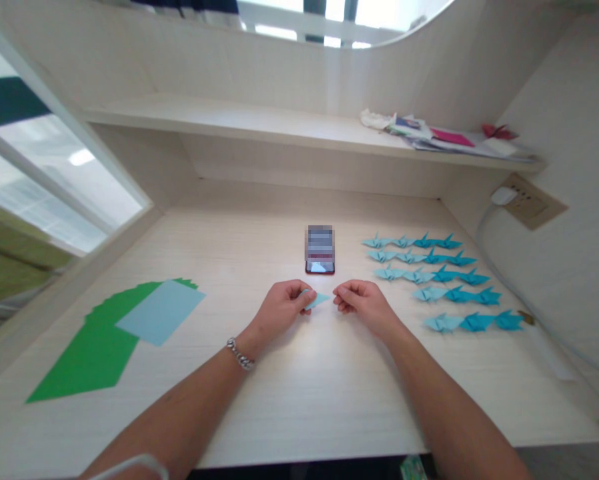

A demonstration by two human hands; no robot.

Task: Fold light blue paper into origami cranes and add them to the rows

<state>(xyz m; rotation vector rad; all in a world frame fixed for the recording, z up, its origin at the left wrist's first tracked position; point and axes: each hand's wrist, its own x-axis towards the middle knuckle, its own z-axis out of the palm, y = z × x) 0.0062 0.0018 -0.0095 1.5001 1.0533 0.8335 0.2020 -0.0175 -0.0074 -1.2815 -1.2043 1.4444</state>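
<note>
Two-handed folding, by the look of it, at the middle of the counter (309, 400). Holding the small folded light blue paper (319, 300) in the left hand (286, 301), with a narrow grip pinched between thumb and fingers, pointed end to the right. Just beside that end, curled, the right hand (363, 303); cannot tell whether closed on anything. Just beyond, flat, a phone (320, 250). Away to the right, five rows of blue paper cranes (445, 275); to the left, a light blue sheet (162, 313) over fanned green sheets (79, 360). Probably partway through shaping, judging by the plain pointed form. Likely calling now for a steady left hold and precise right-hand creasing.
</note>
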